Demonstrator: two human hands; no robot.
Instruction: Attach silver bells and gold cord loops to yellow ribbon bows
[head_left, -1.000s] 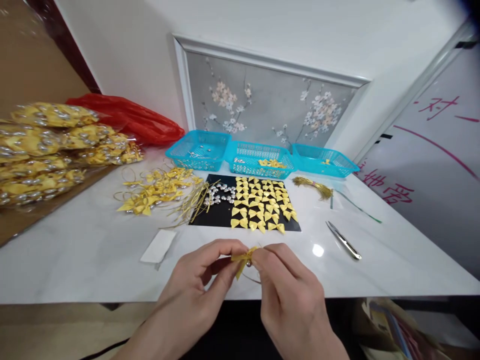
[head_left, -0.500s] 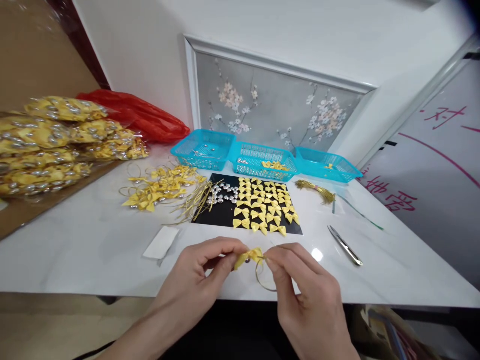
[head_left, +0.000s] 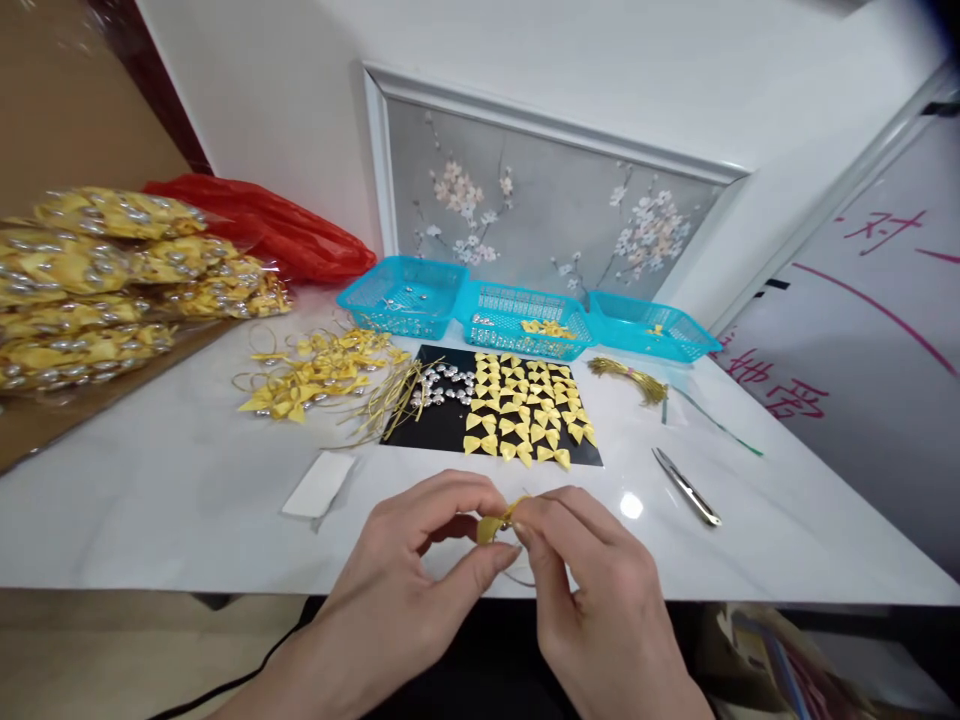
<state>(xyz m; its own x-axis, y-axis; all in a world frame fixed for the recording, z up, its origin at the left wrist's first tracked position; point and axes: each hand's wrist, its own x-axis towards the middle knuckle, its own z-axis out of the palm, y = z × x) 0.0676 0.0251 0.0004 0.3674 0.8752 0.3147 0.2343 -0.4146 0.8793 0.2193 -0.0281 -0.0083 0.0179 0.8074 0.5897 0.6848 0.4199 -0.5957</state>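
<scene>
Above the table's front edge, a yellow ribbon bow (head_left: 491,528) is between my two hands, with a silver bead partly showing at its middle. My left hand (head_left: 431,555) has its index fingertip on the bow's left side, the thumb lower beneath it. My right hand (head_left: 592,570) pinches the bow's right side between thumb and fingers. A thin gold cord loops below, partly hidden by the fingers. Beyond the hands lies a black mat (head_left: 420,437) with rows of yellow bows (head_left: 515,428), silver beads (head_left: 442,386) and gold cords (head_left: 390,400) at its left.
Three blue baskets (head_left: 525,347) line the back. Finished beaded bows (head_left: 322,365) are heaped left, near bagged bows (head_left: 90,270) and a red plastic bag (head_left: 262,230). On the right lie snips (head_left: 686,487) and a gold cord bundle (head_left: 630,378). A white card (head_left: 318,484) is front left.
My right hand pulled out rightward with the cord, then came back to the bow. The left thumb has moved down, away from the index finger. The view shifted slightly.
</scene>
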